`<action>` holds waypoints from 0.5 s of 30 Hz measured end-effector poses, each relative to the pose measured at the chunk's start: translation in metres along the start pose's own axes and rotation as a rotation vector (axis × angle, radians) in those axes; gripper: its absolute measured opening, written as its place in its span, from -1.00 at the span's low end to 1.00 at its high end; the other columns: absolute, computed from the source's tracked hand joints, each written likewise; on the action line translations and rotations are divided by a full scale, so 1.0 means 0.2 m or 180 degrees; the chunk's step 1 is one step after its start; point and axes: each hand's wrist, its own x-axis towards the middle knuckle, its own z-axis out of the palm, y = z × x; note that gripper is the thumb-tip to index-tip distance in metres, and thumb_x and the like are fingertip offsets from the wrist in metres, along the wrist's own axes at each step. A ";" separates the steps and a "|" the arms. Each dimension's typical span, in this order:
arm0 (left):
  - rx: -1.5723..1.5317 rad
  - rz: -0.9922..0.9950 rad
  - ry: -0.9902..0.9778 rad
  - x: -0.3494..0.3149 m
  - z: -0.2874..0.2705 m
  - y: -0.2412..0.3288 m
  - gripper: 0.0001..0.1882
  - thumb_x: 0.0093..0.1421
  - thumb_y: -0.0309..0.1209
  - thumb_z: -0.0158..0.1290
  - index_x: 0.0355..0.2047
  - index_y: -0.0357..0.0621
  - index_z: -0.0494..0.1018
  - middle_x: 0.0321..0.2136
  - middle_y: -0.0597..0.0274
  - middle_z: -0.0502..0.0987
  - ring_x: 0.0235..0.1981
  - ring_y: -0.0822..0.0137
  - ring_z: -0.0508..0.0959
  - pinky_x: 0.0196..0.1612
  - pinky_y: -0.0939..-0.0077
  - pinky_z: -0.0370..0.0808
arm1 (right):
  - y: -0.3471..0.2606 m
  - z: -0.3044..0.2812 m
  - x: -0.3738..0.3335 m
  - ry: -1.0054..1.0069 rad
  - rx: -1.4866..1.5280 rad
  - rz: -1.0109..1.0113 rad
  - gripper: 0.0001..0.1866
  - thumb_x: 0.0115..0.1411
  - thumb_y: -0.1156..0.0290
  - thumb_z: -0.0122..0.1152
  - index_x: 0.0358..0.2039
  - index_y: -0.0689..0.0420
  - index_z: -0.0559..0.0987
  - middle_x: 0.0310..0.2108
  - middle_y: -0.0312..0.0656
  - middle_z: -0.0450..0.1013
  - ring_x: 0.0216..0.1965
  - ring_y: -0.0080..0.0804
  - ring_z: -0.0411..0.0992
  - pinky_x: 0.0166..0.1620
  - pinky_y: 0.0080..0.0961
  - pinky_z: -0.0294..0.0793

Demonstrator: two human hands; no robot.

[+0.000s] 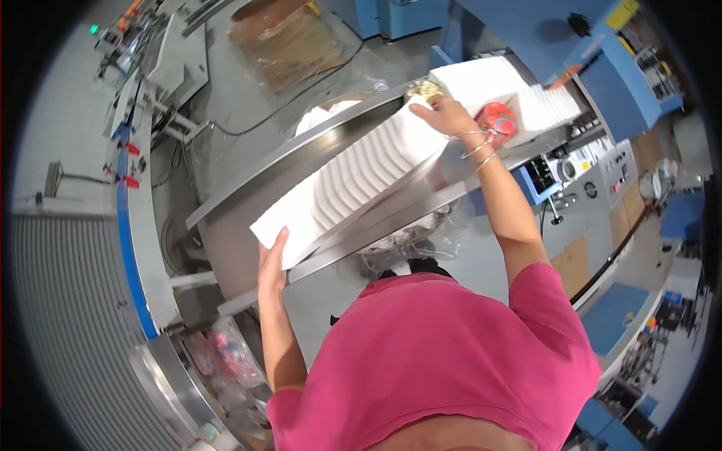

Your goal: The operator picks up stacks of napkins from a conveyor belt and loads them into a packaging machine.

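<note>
A long row of thin white pieces [346, 180], packed face to face, lies along a metal trough [226, 248]. I cannot make out their exact kind. My left hand [272, 259] presses against the near left end of the row, thumb up along its edge. At the far right end my right hand [449, 119] grips the row, with the thumb over its top corner. Both hands hold the row from its ends. Just right of my right wrist sits a red round object [496, 124]. More white stacked pieces [481, 79] lie beyond it.
A pale yellow clump [425, 90] lies by the trough's far end. To the right stands a machine with a control panel [618, 174]. A blue-edged machine rail [131, 248] runs along the left. An open carton with plastic [286, 45] rests on the floor beyond.
</note>
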 end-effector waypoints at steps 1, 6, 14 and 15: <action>0.0022 -0.0059 -0.0113 0.00 -0.01 0.00 -0.09 0.12 -0.24 0.17 0.28 -0.34 -0.12 0.25 0.01 0.07 0.29 0.19 0.05 0.31 0.36 -0.05 | 0.03 0.04 0.01 -0.0045 0.0193 -0.0182 -0.17 0.05 -0.28 0.07 -0.12 0.38 0.48 -0.23 0.24 0.47 -0.11 0.05 0.46 -0.04 -0.28 0.40; 0.0190 -0.0170 -0.0254 -0.05 -0.01 0.08 -0.04 0.05 -0.18 0.22 0.27 -0.38 -0.10 0.22 -0.03 0.14 0.26 0.16 0.11 0.30 0.36 -0.03 | -0.19 0.01 -0.11 -0.0673 0.0048 -0.0054 0.06 -0.06 -0.37 0.14 0.01 0.51 0.31 -0.19 0.32 0.43 -0.06 0.11 0.42 -0.01 -0.27 0.38; 0.0212 -0.0250 -0.0120 -0.05 -0.43 0.12 -0.09 0.08 -0.19 0.20 0.27 -0.34 -0.05 0.20 0.01 0.18 0.24 0.20 0.16 0.28 0.39 0.02 | -0.36 0.16 -0.38 -0.1029 0.1818 0.0790 -0.15 0.11 -0.19 0.15 0.08 0.37 0.27 -0.51 -0.31 0.27 -0.48 -0.67 0.32 -0.51 -0.79 0.31; -0.0010 -0.0391 -0.0180 -0.04 -0.47 0.14 -0.10 0.09 -0.20 0.20 0.27 -0.34 -0.05 0.22 0.01 0.16 0.25 0.20 0.14 0.28 0.40 0.02 | -0.30 0.17 -0.36 -0.1233 0.2054 0.0981 -0.18 0.14 -0.17 0.12 0.08 0.35 0.28 -0.49 -0.32 0.27 -0.49 -0.68 0.31 -0.52 -0.79 0.31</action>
